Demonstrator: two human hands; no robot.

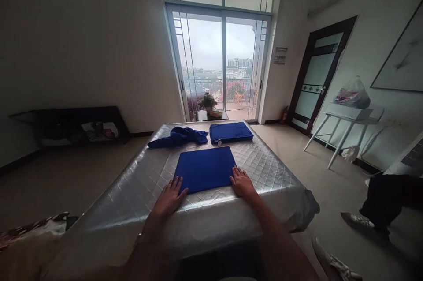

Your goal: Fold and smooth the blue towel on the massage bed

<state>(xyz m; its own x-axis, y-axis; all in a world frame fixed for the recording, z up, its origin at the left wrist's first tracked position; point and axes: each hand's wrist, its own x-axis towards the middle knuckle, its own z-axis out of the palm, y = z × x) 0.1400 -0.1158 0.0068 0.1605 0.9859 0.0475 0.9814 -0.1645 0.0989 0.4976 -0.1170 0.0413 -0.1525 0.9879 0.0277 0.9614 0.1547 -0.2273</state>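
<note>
A blue cloth [205, 167], folded into a flat rectangle, lies in front of me on the quilted, silvery table cover [261, 168]. At its near left corner rests my left hand [170, 195], palm down with the fingers stretched out. My right hand [243, 181] lies flat at the near right edge, its fingertips touching the cloth. Behind it on the right sits a stack of folded blue cloths [231, 132] with a small white tag at its front. To the left of that stack is a crumpled blue cloth [180, 136].
Past the table's far edge stands a small table with a potted plant [208, 101]. A white stool [350, 115] carrying a box and a plastic bag [353, 92] is on the right. A person's dark-trousered leg and shoes [358, 219] show at the lower right.
</note>
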